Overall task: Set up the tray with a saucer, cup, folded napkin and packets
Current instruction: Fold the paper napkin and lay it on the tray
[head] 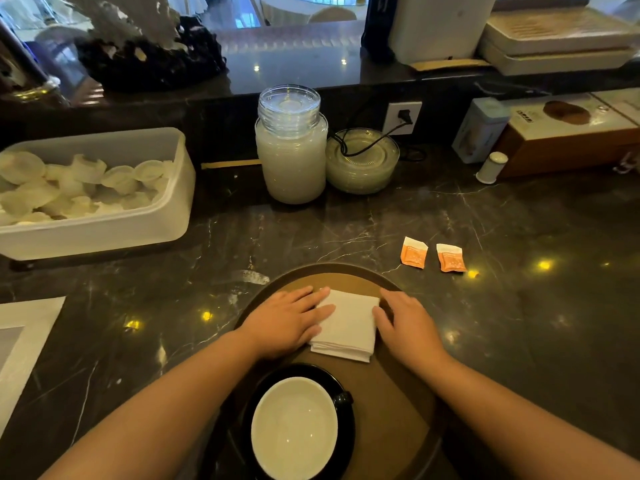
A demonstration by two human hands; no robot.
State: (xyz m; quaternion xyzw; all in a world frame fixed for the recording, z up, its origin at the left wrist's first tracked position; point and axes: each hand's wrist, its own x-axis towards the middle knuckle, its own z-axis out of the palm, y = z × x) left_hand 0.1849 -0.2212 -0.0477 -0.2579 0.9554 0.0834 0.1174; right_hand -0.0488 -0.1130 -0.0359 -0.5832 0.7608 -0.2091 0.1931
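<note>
A round brown tray (408, 386) lies on the dark marble counter in front of me. On its near part stands a black cup with a white inside (294, 427) on a black saucer (348, 434). A folded white napkin (348, 325) lies on the tray's far part. My left hand (289, 322) rests flat on the napkin's left edge. My right hand (407, 325) touches its right edge, fingers curled. Two orange and white packets (414, 252) (451, 258) lie on the counter beyond the tray, to the right.
A white tub (162, 223) of small creamer cups sits at the left. A glass jar (291, 147) and a stack of glass saucers (362, 161) stand at the back, with a cable over them. Boxes (561, 140) and a small shaker (491, 168) stand at the right.
</note>
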